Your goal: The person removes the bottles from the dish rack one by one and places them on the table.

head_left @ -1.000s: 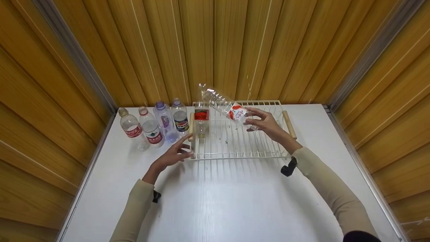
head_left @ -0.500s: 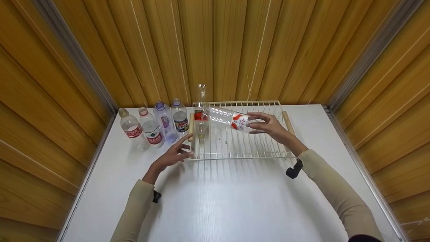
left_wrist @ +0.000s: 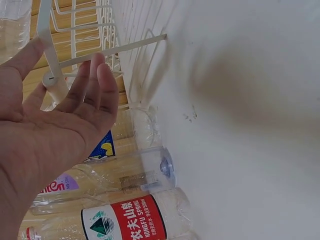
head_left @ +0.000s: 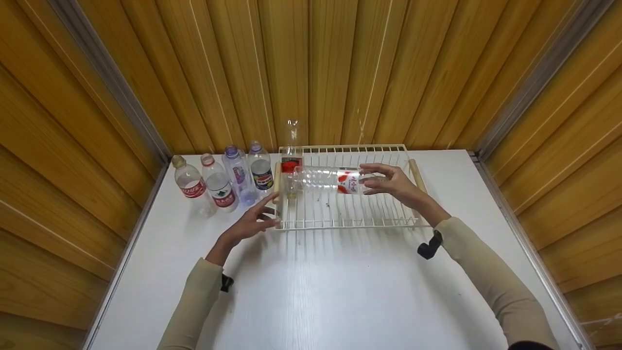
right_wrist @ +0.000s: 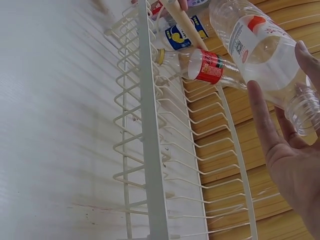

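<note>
My right hand (head_left: 396, 184) holds a clear plastic bottle (head_left: 320, 180) with a white and red label, lying level above the white wire rack (head_left: 359, 223). In the right wrist view its uncapped mouth (right_wrist: 304, 117) is beside my fingers, its base pointing away. My left hand (head_left: 250, 223) holds the rack's left front corner, near a wooden handle (head_left: 277, 182). In the left wrist view, thumb and fingers bend round the rack frame (left_wrist: 47, 35). A red-labelled bottle (head_left: 291, 165) stands upside down at the rack's left end, yellow cap (right_wrist: 159, 56) downward, partly behind the held bottle.
Several clear bottles stand left of the rack: one red-labelled (head_left: 192, 187), one with a red, white and green label (head_left: 221, 192), a purple-tinted one (head_left: 239, 177) and a dark-labelled one (head_left: 262, 175). A wood-patterned wall (head_left: 335, 73) rises behind the white table (head_left: 316, 291).
The bottle in my right hand has swung from slanting up and left to lying level, its base coming down. My right hand has shifted slightly right and down. The left hand stays put.
</note>
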Motion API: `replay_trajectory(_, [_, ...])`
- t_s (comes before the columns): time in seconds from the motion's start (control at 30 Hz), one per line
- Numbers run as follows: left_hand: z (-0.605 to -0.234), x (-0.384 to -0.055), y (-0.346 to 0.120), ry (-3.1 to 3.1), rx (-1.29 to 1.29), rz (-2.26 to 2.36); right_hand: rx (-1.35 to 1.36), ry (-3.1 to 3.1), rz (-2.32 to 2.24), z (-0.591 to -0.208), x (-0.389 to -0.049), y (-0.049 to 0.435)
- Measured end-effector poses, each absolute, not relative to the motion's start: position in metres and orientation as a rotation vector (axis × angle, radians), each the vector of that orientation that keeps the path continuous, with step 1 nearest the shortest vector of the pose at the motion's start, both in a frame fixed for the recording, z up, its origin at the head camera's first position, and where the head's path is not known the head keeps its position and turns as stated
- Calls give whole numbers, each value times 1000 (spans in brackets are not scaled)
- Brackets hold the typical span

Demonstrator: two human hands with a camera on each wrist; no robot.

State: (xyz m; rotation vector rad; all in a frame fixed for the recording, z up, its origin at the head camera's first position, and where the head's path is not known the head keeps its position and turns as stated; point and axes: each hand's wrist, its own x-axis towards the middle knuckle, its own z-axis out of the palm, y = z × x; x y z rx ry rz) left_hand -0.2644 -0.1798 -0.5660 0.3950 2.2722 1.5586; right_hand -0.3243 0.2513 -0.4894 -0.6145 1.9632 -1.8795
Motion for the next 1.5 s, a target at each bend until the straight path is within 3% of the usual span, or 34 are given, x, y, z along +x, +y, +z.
replay_trajectory(0.3, [-565, -264, -180, 2418, 441, 1595, -651, 1979, -1843, -487, -320, 257])
replay_trajectory(0.73, [-529, -261, -170, 2755, 356, 1701, -616, 2038, -1784, -485, -309, 264])
replay_trajectory(1.5, [-505, -248, -134, 2355, 808, 1453, -744, 2114, -1571, -473, -288, 246])
